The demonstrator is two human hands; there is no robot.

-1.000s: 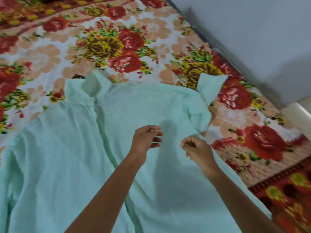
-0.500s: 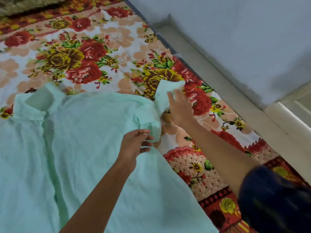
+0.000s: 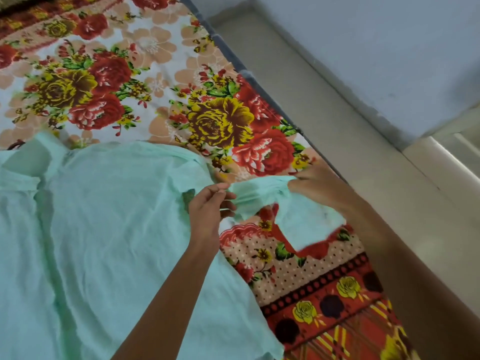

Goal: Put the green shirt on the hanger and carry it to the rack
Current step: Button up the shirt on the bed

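- While my left hand (image 3: 207, 203) pinches the shirt (image 3: 109, 224) where the sleeve (image 3: 298, 216) joins the shoulder, thumb above and fingers curled under the cloth, my right hand (image 3: 314, 188) is clenched on the sleeve's far end.
- The sleeve is drawn out sideways between my two hands, bunched at each grip, with its loose lower part hanging down onto the bedsheet (image 3: 155, 81).
- The sleeve is blurred, so I cannot make out its hem clearly.
- The rest of the shirt lies spread flat on the bed, filling the lower left, with long soft creases down the body.
- Its collar (image 3: 28, 159) sits at the upper left edge of the cloth, turned up a little.
- The bedsheet under it is a flower print: red and yellow roses on pale ground, with a dotted band and a dark red border along the near right side.
- Beyond the bed's edge, on my right, runs a grey ledge (image 3: 337, 105), and above it a pale blue wall (image 3: 389, 35).
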